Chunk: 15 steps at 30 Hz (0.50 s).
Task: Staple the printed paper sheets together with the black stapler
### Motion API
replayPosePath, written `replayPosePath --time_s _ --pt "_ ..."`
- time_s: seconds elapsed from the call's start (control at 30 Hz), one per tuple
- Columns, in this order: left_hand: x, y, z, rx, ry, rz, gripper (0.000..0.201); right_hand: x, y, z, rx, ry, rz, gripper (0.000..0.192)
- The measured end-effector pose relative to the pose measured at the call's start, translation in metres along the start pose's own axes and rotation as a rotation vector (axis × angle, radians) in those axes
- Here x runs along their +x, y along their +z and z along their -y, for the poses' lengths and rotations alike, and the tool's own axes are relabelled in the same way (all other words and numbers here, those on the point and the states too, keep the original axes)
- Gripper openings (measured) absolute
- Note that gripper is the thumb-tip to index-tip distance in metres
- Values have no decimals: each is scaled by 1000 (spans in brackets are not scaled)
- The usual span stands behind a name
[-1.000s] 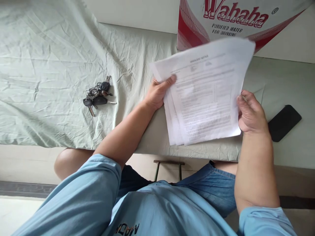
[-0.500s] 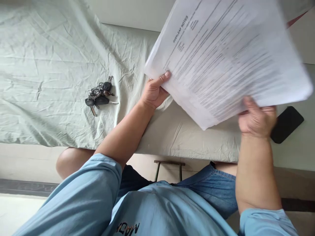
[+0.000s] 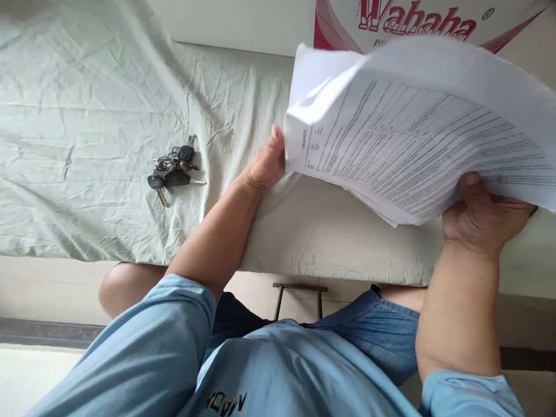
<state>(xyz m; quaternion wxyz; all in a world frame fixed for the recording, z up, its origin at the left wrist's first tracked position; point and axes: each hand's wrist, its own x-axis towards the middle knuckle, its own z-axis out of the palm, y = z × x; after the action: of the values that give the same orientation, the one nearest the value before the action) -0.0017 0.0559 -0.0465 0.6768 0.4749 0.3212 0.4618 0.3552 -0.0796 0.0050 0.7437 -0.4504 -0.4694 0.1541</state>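
A stack of printed paper sheets (image 3: 391, 133) is raised and tilted over the table, its far and left parts bent upward. My right hand (image 3: 482, 214) grips the near right edge, thumb on the printed face and fingers underneath. At the stack's left edge is my left hand (image 3: 264, 165). Its thumb points up beside the edge, off the printed face, and its other fingers are partly hidden behind the paper. The sheets' near edges are uneven, with several corners sticking out.
A bunch of keys (image 3: 174, 168) lies on the wrinkled pale cloth (image 3: 87, 116) at left. Behind the sheets stands a white and red box (image 3: 339, 26) lettered "Wahaba". A small stool (image 3: 299, 286) shows below the table edge. A dark edge peeks out beside my right hand.
The stack has come lower and shifted right, uncovering the box. A different printed page faces up and the paper is bent. My left thumb has left the page; my right hand has moved right.
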Motion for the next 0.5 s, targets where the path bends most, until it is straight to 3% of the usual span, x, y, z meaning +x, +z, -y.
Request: replayPosePath --time_s 0.13,0.23,0.33,0.5 --pt "-8 4 -9 37 -9 97 78 3 0 2 -16 9 39 69" --pt "-7 8 -11 61 -16 -17 65 -4 0 9 -33 108 126 55" --pt "-3 10 -12 14 20 -121 68 -12 2 17 -67 213 163 40" --pt "-4 -2 -20 -1 33 -140 89 -9 5 27 -89 152 89 48"
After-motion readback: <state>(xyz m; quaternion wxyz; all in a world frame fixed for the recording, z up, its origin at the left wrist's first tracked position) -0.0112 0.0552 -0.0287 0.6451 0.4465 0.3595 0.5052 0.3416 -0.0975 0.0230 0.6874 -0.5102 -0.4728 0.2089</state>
